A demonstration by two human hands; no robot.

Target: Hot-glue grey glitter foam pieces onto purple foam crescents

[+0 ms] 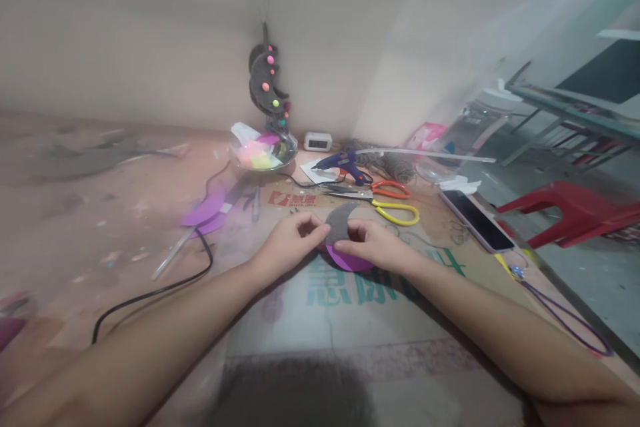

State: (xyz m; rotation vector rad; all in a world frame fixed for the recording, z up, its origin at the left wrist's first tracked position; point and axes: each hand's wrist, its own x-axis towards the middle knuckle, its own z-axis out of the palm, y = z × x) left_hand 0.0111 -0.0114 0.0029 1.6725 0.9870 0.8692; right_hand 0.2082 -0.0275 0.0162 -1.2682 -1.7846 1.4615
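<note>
Grey crescent (341, 223) held just above the cardboard sheet (300, 333), on the near side of the glue gun (343, 163), which serves as landmark here. Purple piece (350, 262) shows below the crescent's lower edge, apparently lying behind it; whether the two are joined, cannot tell.

Left hand (295, 240): thumb and forefinger pinching the crescent's left edge. Right hand (375, 245): thumb across the front where grey meets purple, other fingers curled behind; their exact hold is hidden.

Around the glue gun: scissors (363, 194) with orange and yellow handles, just on its near side. Bowl (290, 159) of coloured scraps to its left; beyond that, an upright ornament (261, 80) of grey crescents dotted with bright beads. Purple cutouts (205, 210) on the worktop (135, 213), left and nearer than the gun.

Step in hand, my reading: lining up grey on purple. Next move seems to call for matched edges and steady, even pressure from both thumbs, without creasing the thin sheets.
</note>
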